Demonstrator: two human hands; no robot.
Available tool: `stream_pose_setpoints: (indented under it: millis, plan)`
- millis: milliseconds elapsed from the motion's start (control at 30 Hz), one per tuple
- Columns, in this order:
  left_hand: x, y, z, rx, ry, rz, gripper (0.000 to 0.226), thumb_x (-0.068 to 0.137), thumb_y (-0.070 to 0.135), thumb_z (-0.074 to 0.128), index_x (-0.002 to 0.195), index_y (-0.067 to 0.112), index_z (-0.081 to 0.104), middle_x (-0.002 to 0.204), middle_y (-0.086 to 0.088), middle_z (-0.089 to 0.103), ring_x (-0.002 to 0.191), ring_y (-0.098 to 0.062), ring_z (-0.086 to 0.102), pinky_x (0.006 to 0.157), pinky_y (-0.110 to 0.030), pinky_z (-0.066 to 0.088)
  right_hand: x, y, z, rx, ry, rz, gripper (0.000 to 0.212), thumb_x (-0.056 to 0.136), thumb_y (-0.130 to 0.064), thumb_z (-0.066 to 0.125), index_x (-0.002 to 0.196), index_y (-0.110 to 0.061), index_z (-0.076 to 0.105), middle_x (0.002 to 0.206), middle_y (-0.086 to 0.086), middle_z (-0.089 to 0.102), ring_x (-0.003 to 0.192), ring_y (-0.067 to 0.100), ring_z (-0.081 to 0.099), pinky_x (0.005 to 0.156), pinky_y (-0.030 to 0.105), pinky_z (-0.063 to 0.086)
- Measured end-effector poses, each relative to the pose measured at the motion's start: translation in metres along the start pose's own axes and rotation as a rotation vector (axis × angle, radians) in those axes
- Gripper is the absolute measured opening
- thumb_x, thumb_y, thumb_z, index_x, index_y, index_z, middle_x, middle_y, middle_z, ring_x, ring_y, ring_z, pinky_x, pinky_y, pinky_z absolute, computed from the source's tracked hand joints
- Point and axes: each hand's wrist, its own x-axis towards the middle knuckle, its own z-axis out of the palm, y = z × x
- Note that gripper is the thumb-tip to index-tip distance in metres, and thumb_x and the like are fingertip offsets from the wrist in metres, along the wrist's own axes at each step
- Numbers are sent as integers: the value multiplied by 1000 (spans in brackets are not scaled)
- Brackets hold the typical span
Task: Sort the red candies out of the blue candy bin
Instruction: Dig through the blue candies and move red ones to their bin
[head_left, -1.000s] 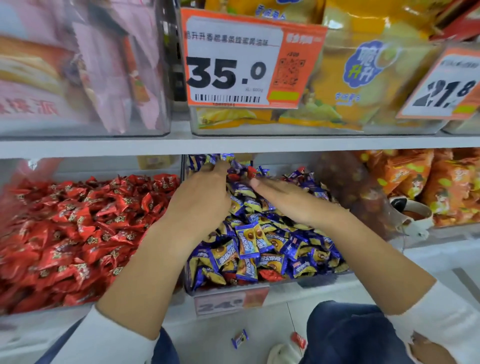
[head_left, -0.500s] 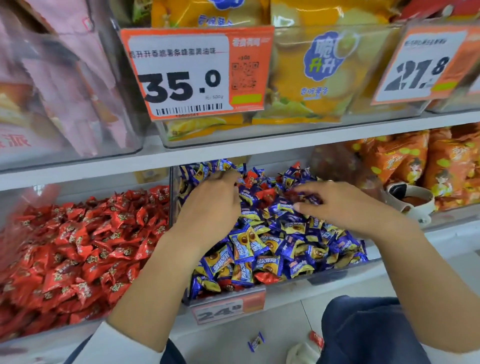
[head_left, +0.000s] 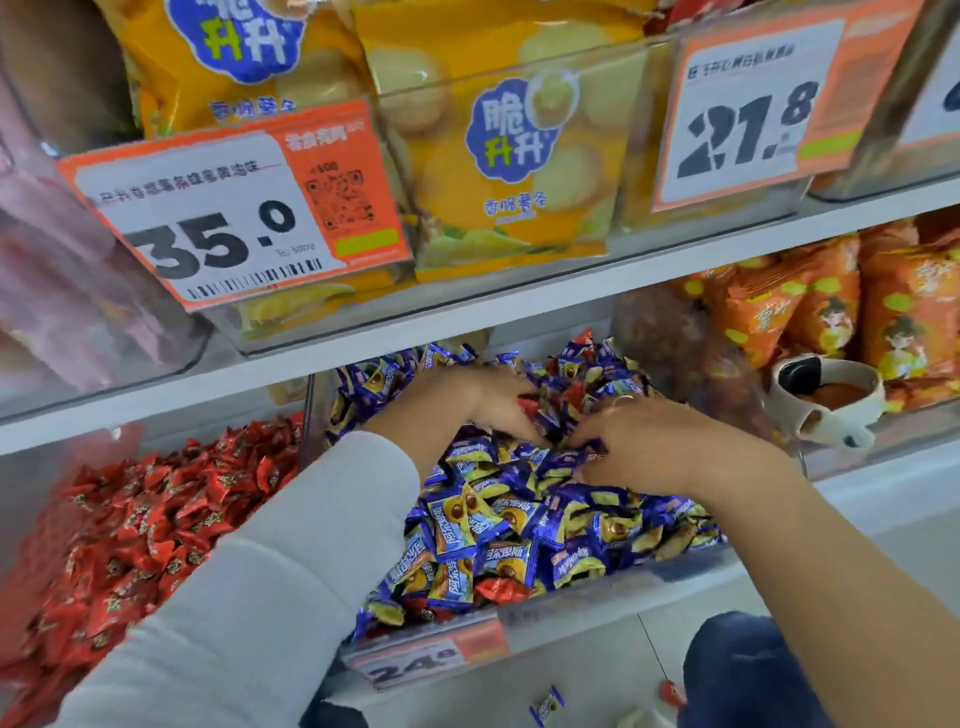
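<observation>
Glossy foil-like wrappers catch the light on the blue candies and on the red candies heaped beside them, each pile in a clear, smooth plastic bin. A soft, matt white knit sleeve covers one arm. Above, shiny yellow film bags sit behind matt paper price tags printed orange and white. The shelf edge looks smooth, painted white. To the right, orange bags show a crinkled gloss, next to a smooth white plastic scoop
</observation>
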Motion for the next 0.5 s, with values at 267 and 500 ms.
stream_pose_setpoints:
  millis: [267, 500]
  plan:
    - [0, 12, 5, 84, 192, 60, 22, 83, 43, 58, 83, 20, 61, 83, -2, 62, 76, -22, 60, 61, -25, 44, 6, -2, 5, -89, -23, 41, 40, 96, -39, 44, 133, -24, 50, 132, 7, 49, 119, 27, 50, 91, 35, 43]
    - [-56, -8, 1, -78, 356, 147, 20, 72, 26, 72, 73, 24, 52, 72, 2, 57, 69, -16, 55, 56, -27, 38, 8, 0, 6, -91, -51, 52, 42, 97, -39, 43, 136, -24, 47, 135, 6, 49, 119, 26, 50, 88, 32, 43]
